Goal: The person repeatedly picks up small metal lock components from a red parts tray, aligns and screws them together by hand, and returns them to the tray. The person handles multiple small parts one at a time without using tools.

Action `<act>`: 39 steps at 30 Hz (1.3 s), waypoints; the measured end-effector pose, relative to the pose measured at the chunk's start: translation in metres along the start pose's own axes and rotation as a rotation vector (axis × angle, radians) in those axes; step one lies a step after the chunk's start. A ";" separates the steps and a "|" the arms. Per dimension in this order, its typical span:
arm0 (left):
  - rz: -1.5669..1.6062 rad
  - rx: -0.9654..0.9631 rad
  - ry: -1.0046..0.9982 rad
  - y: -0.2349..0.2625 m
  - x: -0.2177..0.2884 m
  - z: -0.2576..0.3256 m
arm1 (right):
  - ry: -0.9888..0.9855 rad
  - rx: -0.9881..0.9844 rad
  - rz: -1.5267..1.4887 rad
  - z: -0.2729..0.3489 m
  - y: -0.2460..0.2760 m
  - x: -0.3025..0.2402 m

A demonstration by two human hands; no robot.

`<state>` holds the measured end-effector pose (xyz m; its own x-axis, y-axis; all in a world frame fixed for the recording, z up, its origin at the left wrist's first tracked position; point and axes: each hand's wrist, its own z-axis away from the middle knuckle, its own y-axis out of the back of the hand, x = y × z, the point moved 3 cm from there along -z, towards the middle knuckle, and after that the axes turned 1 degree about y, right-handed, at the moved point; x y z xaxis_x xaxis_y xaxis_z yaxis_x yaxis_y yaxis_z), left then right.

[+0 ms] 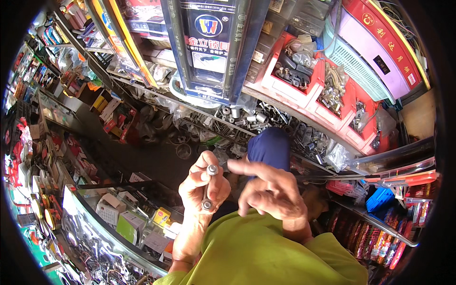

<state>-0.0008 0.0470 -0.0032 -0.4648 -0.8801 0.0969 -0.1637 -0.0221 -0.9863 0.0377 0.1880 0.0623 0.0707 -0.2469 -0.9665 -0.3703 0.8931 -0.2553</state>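
From where I'm standing, the fingers of the left hand (194, 187) are curled closed around a small metal fitting (205, 192), pinching it near its upper end (212, 169) and leaving its lower end (206, 204) bare by the heel of the palm. The fingers of the right hand (278, 194) are loosely spread and grip nothing that I can see; the index reaches toward the fitting but stops short.

To work it well, I'd say the left grip ought to be firm on the slim middle, so both ends sit free and the piece can't swivel. The right should come in lightly with thumb and fingertip, one end at a time.

The fitting is just beyond the yellow-green shirt (280, 251), off its left side. It's silvery and shiny, each end round and stepped like a nut with a washer, and a thin bar seems to join them, though the fingers hide much of it.

Farther beyond the shirt come a navy-blue knee (270, 148), then a heap of loose metal parts (304, 140), then red bins (287, 92).
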 end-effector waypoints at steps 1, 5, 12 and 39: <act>-0.003 0.027 0.004 0.000 -0.002 0.001 | -0.014 0.053 0.052 -0.005 -0.003 0.001; 0.102 0.070 0.005 0.000 -0.002 0.003 | 0.111 -0.197 0.101 -0.003 -0.007 -0.005; 0.026 0.055 0.008 0.002 -0.002 0.001 | -0.031 -0.046 0.111 -0.009 -0.001 0.002; -0.513 0.430 -0.265 -0.005 0.001 0.002 | 0.119 0.187 0.069 -0.014 -0.003 0.030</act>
<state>0.0017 0.0455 0.0016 -0.1858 -0.7928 0.5805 0.0773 -0.6008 -0.7957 0.0277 0.1724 0.0343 -0.0628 -0.2153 -0.9745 -0.1918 0.9609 -0.1999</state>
